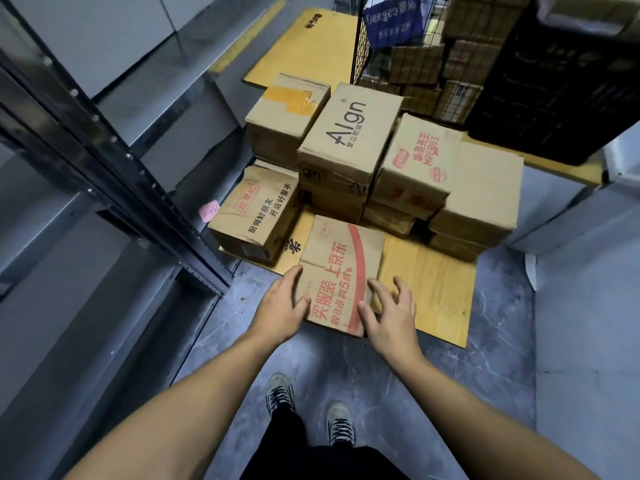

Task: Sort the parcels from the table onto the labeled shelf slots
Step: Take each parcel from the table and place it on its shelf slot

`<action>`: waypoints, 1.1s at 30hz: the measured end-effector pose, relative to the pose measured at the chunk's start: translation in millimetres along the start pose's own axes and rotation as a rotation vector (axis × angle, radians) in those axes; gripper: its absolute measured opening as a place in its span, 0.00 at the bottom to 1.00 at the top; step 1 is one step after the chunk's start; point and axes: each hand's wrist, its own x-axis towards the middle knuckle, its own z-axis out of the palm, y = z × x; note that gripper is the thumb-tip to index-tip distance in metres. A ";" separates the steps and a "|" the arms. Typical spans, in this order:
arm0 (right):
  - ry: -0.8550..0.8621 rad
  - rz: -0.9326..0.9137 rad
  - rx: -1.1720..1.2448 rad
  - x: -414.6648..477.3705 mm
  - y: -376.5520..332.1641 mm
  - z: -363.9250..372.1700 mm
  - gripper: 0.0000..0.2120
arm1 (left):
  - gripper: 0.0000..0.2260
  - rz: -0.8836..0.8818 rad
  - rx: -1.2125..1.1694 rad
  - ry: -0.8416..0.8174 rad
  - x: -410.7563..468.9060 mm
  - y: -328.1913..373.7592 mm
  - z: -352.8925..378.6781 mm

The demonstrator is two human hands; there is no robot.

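The flat brown cardboard parcel with red print (341, 275) lies at the near edge of a yellow wooden board (433, 282). The left hand (282, 308) touches its left side and the right hand (391, 313) its right corner, both with spread fingers that clasp nothing. Behind it stand stacked brown cartons (346, 133). Farther back, a black wire cage (360, 46) holds more cardboard boxes (415, 64).

Grey-blue marbled floor (502, 341), dim even light. Dark steel shelving rack with punched uprights (129, 161) runs along the left, grey wall panels (86, 36) behind it. Black wire-mesh cage (362, 39) at the back, black slatted plastic crate (554, 98) beside it, white cabinet (561, 216) far right.
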 end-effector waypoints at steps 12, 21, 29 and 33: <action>-0.023 0.003 0.397 -11.2 -13.8 -20.2 0.24 | 0.26 0.067 -0.281 0.237 -46.9 34.2 -7.2; -0.028 -0.076 0.600 -28.8 -25.8 -44.5 0.24 | 0.19 0.162 -0.440 0.357 -88.6 58.1 -19.4; -0.048 -0.180 0.695 -37.1 -24.1 -57.9 0.21 | 0.16 0.142 -0.832 0.273 -112.5 71.6 -26.8; -0.080 -0.218 0.664 -45.0 -24.5 -62.1 0.18 | 0.19 0.156 -0.886 0.246 -119.5 72.4 -25.3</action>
